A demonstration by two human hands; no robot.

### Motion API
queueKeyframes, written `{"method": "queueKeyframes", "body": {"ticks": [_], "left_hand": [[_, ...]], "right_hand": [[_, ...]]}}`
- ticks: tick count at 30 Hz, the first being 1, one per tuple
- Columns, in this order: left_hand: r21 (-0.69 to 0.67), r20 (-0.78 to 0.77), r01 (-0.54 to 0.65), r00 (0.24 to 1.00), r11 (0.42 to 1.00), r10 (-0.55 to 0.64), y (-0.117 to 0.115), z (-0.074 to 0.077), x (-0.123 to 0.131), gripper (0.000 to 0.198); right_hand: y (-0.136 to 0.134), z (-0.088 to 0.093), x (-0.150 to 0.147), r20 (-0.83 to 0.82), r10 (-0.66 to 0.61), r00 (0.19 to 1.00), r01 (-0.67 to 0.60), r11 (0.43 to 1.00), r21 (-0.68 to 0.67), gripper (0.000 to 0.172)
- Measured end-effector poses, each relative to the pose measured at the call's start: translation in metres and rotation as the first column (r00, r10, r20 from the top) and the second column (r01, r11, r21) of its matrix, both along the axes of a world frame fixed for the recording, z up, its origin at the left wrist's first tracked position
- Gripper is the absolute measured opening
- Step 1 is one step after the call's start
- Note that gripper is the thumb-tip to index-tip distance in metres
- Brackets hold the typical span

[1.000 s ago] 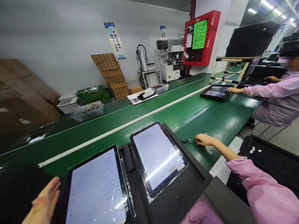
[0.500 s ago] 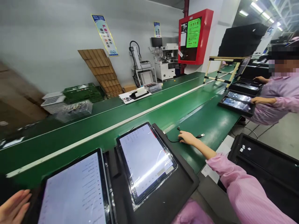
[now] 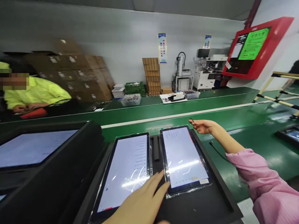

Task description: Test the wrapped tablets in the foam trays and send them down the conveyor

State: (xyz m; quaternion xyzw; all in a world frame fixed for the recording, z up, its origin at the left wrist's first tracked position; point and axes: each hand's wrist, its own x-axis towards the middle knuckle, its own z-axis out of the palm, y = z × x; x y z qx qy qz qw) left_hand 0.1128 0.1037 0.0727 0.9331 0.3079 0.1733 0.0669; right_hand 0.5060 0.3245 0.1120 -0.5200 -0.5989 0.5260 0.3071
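Note:
Two lit tablets lie side by side in a black tray [image 3: 201, 208] in front of me: the left tablet [image 3: 127, 168] and the right tablet [image 3: 183, 158], both under clear film. My left hand [image 3: 142, 202] lies flat with fingers stretched out, over the lower right corner of the left tablet and the gap between the two. My right hand [image 3: 203, 126] is raised just past the top right corner of the right tablet, pinching the end of a thin black cable [image 3: 218, 151] that trails onto the green belt.
The green conveyor belt [image 3: 177, 109] runs across behind the tray. A raised black tray with another lit tablet [image 3: 30, 149] stands at my left. A person in a yellow top [image 3: 35, 93] sits at far left. Cardboard boxes, green crates, machines and a red wall cabinet [image 3: 254, 46] line the back.
My view has swung left. My left hand has moved from the left tray edge onto the tablets. My right hand has lifted off the belt with the cable end.

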Motion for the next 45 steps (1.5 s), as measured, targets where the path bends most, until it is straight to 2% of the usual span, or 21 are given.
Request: {"method": "queueKeyframes", "body": {"ticks": [3, 5, 8, 10, 13, 15, 19, 23, 28, 31, 38, 42, 45], "left_hand": [[0.101, -0.131, -0.117, 0.983, 0.988, 0.129, 0.016, 0.014, 0.054, 0.078], [0.186, -0.183, -0.112, 0.972, 0.976, 0.146, 0.022, 0.015, 0.074, 0.076], [0.313, -0.206, -0.056, 0.971, 0.948, 0.125, 0.022, 0.006, 0.083, 0.079], [0.419, -0.191, -0.026, 0.975, 0.908, 0.115, 0.02, -0.003, 0.081, 0.074], [0.571, -0.127, -0.024, 0.985, 0.82, 0.116, 0.02, -0.013, 0.079, 0.061], [0.645, -0.045, -0.062, 0.992, 0.762, 0.119, 0.021, -0.017, 0.082, 0.053], [0.702, 0.172, -0.186, 0.981, 0.687, 0.09, 0.024, -0.019, 0.091, 0.035], [0.688, 0.21, -0.206, 0.974, 0.696, 0.081, 0.024, -0.014, 0.093, 0.029], [0.657, 0.161, -0.175, 0.983, 0.733, 0.09, 0.022, -0.01, 0.089, 0.029], [0.647, 0.134, -0.151, 0.987, 0.748, 0.084, 0.021, -0.007, 0.087, 0.032], [0.612, 0.124, -0.138, 0.989, 0.778, 0.078, 0.02, 0.002, 0.086, 0.035], [0.633, 0.156, -0.163, 0.984, 0.757, 0.081, 0.02, 0.005, 0.087, 0.031], [0.628, 0.083, -0.13, 0.992, 0.767, 0.1, 0.02, 0.009, 0.086, 0.035]], "right_hand": [[0.03, 0.02, -0.056, -0.1, 0.057, 0.993, -0.058, 0.998, -0.011, 0.02], [0.043, 0.024, -0.091, -0.115, 0.094, 0.989, -0.095, 0.995, -0.001, 0.027], [0.053, 0.019, -0.128, -0.106, 0.135, 0.985, -0.134, 0.991, 0.021, 0.037], [0.054, 0.013, -0.139, -0.083, 0.153, 0.985, -0.15, 0.988, 0.04, 0.043], [0.053, 0.005, -0.139, -0.041, 0.155, 0.987, -0.152, 0.985, 0.075, 0.048], [0.053, 0.002, -0.134, -0.008, 0.147, 0.989, -0.146, 0.985, 0.087, 0.048], [0.055, -0.001, -0.128, 0.08, 0.132, 0.988, -0.138, 0.987, 0.077, 0.046], [0.056, 0.0, -0.128, 0.137, 0.144, 0.98, -0.152, 0.987, 0.045, 0.047], [0.053, 0.005, -0.128, 0.179, 0.18, 0.967, -0.183, 0.983, 0.001, 0.049], [0.057, 0.01, -0.128, 0.221, 0.236, 0.946, -0.224, 0.971, -0.08, 0.049], [0.081, 0.026, -0.136, 0.285, 0.478, 0.831, -0.367, 0.856, -0.365, 0.052], [0.083, 0.022, -0.134, 0.287, 0.529, 0.798, -0.412, 0.828, -0.381, 0.056], [0.075, 0.014, -0.134, 0.286, 0.534, 0.796, -0.435, 0.832, -0.344, 0.058]]}}
